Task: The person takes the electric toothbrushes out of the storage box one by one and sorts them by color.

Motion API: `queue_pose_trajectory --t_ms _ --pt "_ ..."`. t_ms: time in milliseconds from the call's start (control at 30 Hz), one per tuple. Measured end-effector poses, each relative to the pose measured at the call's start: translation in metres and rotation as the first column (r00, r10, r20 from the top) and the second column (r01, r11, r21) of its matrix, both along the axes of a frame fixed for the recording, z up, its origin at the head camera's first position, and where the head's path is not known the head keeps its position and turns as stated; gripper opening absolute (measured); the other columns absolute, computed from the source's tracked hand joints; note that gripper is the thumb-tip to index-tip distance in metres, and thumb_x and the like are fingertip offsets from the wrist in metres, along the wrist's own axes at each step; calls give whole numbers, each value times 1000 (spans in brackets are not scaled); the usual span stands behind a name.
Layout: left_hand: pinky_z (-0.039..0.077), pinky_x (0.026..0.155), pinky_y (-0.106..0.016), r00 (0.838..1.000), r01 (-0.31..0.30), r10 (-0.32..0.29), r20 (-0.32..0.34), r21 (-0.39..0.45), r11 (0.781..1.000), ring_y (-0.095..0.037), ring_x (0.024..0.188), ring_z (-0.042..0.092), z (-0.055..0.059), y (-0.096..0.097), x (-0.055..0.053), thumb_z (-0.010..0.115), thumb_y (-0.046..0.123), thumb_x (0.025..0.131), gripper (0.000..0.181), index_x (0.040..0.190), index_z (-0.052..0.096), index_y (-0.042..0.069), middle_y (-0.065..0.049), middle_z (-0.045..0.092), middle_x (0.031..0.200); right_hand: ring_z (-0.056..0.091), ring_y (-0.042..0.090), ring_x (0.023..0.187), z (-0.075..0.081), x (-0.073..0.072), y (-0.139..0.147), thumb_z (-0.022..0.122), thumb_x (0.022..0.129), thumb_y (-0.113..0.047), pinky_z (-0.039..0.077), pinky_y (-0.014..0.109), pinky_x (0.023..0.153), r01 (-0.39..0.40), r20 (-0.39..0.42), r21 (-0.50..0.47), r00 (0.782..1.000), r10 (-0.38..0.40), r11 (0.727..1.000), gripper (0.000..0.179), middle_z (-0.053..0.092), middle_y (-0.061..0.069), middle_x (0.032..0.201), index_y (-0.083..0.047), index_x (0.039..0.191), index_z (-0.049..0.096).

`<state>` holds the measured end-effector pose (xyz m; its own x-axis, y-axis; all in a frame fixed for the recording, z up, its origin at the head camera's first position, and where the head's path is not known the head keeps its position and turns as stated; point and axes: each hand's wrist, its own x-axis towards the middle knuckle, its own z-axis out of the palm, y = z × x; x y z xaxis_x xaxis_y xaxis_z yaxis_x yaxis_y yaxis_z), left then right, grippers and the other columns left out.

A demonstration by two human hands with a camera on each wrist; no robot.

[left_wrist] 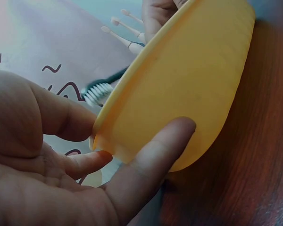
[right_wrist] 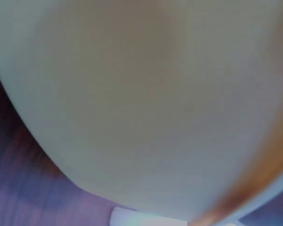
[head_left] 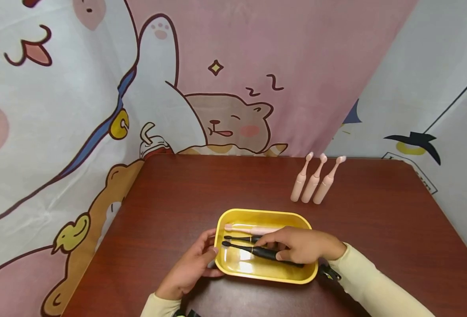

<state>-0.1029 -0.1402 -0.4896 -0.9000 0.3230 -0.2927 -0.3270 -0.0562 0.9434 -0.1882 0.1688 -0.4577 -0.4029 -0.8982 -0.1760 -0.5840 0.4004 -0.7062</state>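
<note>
A yellow tray (head_left: 266,278) sits near the front of the table, two black electric toothbrushes and a pink one (head_left: 257,230) lying in it. My left hand (head_left: 191,266) holds the tray's left end, thumb and fingers at its wall (left_wrist: 179,84) in the left wrist view. Inside the tray, my right hand (head_left: 306,244) pinches the handle of the nearer black electric toothbrush (head_left: 262,252). The other black toothbrush (head_left: 239,238) lies just behind, its handle partly hidden by the fingers. A blurred pale surface fills most of the right wrist view.
Three pink electric toothbrushes (head_left: 312,182) stand upright in a row behind the tray, to the right. The brown table (head_left: 201,185) ends at a cartoon-printed cloth (head_left: 296,79) at the back and left.
</note>
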Motion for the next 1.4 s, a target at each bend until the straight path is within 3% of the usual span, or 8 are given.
queue_pose_trajectory --t_ms 133,267,433,500,667,733,1033,1400 --pt "59 77 -53 1000 0 0 -5 0 1000 -39 117 56 0 0 0 43 11 105 50 152 25 7 -28 33 148 60 6 97 -3 -5 3 59 96 -5 52 24 84 13 110 -58 994 -6 998 53 63 -6 109 -31 141 50" --pt "59 78 -53 1000 1 -1 -6 1 1000 -37 115 57 0 0 0 42 10 105 49 152 26 7 -30 32 149 59 10 102 -5 -10 7 58 97 -6 53 26 87 48 244 -118 970 -18 992 50 60 0 114 -27 141 49" --pt "59 78 -53 1000 -2 2 -8 -4 1000 -36 115 57 0 1 1 41 10 105 49 152 25 7 -30 32 149 59 14 80 -7 -13 12 56 100 -10 55 27 66 98 364 -176 931 -28 980 45 60 11 115 -24 142 46" --pt "59 78 -53 1000 -1 1 -7 -5 1000 -36 115 57 1 1 1 41 10 105 49 152 25 7 -30 32 149 63 23 79 -7 -14 13 53 101 -9 57 32 62 120 457 -208 889 -12 971 44 60 20 116 -21 143 44" --pt "59 78 -54 1000 1 -1 -4 -5 1000 -35 114 58 1 1 0 40 9 105 49 152 25 7 -30 32 149 59 54 109 -5 -13 16 48 103 -5 60 50 77 189 643 -304 764 55 934 46 55 37 125 -12 147 36" --pt "59 78 -54 1000 -2 2 -2 -5 1000 -34 113 58 1 1 0 40 9 105 49 152 25 7 -30 32 149 56 58 112 -3 -12 17 47 103 -3 59 54 79 224 669 -335 740 64 915 46 51 39 127 -10 147 34" --pt "59 77 -54 1000 -6 6 2 -6 1000 -35 112 59 0 2 0 41 9 105 49 152 25 6 -30 32 148 54 55 118 1 -10 19 46 102 1 56 62 81 341 719 -426 690 84 838 48 41 43 131 -4 147 30" --pt "59 77 -53 1000 -6 6 -4 -13 1000 -32 109 60 2 2 1 41 10 105 49 152 26 7 -30 33 147 59 43 120 1 -7 29 43 101 8 52 67 83 437 719 -511 690 89 740 53 43 38 131 0 148 21"
